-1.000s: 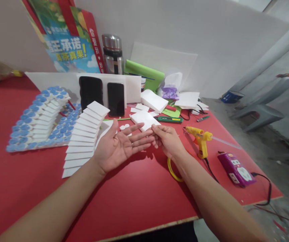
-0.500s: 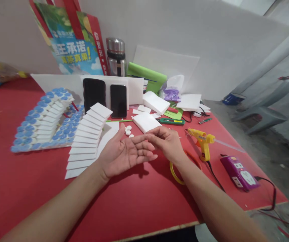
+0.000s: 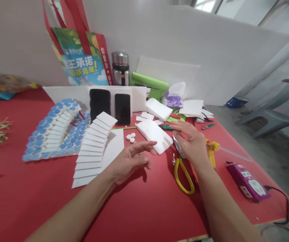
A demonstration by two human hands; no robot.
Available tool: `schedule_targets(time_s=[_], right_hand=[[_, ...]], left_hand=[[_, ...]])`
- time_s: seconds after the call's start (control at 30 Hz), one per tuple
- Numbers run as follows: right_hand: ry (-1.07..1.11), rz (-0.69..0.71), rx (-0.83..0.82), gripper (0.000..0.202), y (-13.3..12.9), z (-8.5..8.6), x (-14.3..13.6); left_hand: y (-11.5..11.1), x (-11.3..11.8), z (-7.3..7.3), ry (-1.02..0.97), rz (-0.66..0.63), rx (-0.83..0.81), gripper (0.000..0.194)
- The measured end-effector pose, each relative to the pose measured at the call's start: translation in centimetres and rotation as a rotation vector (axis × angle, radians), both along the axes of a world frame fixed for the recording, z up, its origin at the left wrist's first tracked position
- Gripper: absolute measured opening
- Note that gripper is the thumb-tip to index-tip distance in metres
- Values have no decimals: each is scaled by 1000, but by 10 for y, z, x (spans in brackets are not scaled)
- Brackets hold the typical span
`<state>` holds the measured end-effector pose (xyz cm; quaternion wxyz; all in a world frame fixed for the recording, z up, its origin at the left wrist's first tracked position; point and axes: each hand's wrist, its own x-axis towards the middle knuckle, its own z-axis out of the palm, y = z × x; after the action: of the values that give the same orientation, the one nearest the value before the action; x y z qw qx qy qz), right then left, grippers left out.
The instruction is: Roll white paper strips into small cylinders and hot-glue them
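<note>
My left hand [image 3: 131, 163] hovers above the red table, fingers loosely apart with nothing between them. It is near the white foam block [image 3: 156, 134] and a few small white discs [image 3: 131, 137]. My right hand [image 3: 191, 141] is over the scissors [image 3: 183, 174], which have one yellow and one orange handle; its fingers are spread and hold nothing visible. Whether it touches the scissors cannot be made out. The fanned white staircase [image 3: 90, 151] stands left of my left hand, beyond it a curved piece covered in blue discs [image 3: 41, 134].
A yellow glue gun [image 3: 212, 153] lies beside my right wrist, and a purple power strip [image 3: 247, 183] is near the right edge. Two phones [image 3: 122, 109] lean on a white board. Behind stand a steel flask [image 3: 120, 69] and a printed bag [image 3: 84, 64].
My hands have separated; the right moved right over the scissors, and its pinch opened. The left has turned from palm up, its fingers now curling loosely. The view has shifted slightly.
</note>
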<state>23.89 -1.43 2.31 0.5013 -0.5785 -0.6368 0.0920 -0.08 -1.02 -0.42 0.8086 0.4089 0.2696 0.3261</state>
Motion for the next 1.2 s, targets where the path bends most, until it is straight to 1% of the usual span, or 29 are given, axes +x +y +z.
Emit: schedule_targets(time_s=[0.07,0.1,0.17,0.2,0.23,0.27,0.33,0.4,0.43,0.5,0.53,0.6,0.63,0.67,0.77,0.83,0.87,0.9,1.0,1.1,1.2], right_hand=[[78,-25,-25,20,-2,0,-7],[128,-22,-52,20,-4,0,-12],[184,10,-92,20,-7,-2,-21],[191,32,-99,20,-8,-4,-25],[195,51,-103,20,-8,-6,-28],[203,66,-113,19,-8,-9,-30],[244,71,-144,19,-7,-14,-32],[297,53,-173,21,-6,-17,-32],[319,37,-190,22,-5,-17,-32],[332,11,-239,28,-6,-16,-32],[320,10,-269,32,-6,-16,-32],[278,44,-329,40,-7,-15,-34],[250,74,-350,42,-8,-15,-35],[221,102,-364,42,-8,-16,-35],[153,160,-389,41,-7,-21,-37],[131,181,-402,39,-7,-24,-38],[127,186,-406,39,-6,-25,-38],[124,190,-406,39,-6,-25,-38],[115,199,-397,38,-6,-26,-37],[110,205,-395,37,-6,-27,-36],[93,197,-393,36,-6,-28,-36]], left_hand=[[-3,0,6,60,-22,87,46],[-5,0,11,87,-13,132,44],[-10,-1,25,113,56,240,32],[-11,-3,34,126,117,310,25],[-12,-5,44,140,212,382,21],[-11,-9,54,138,343,440,17],[-4,-22,74,179,667,524,15],[13,-42,88,307,958,618,11],[24,-53,92,390,1041,668,10],[51,-78,94,594,1164,728,19],[64,-90,92,730,1136,729,20],[89,-110,87,1030,1007,704,22],[100,-117,84,1129,973,695,26],[109,-121,82,1188,933,690,31],[132,-123,80,1235,892,622,41],[143,-119,82,1247,799,545,46],[148,-116,83,1244,751,515,45],[153,-114,84,1233,676,494,42],[167,-113,84,1222,581,460,30],[180,-117,80,1253,571,451,23],[193,-124,71,1250,574,483,26]])
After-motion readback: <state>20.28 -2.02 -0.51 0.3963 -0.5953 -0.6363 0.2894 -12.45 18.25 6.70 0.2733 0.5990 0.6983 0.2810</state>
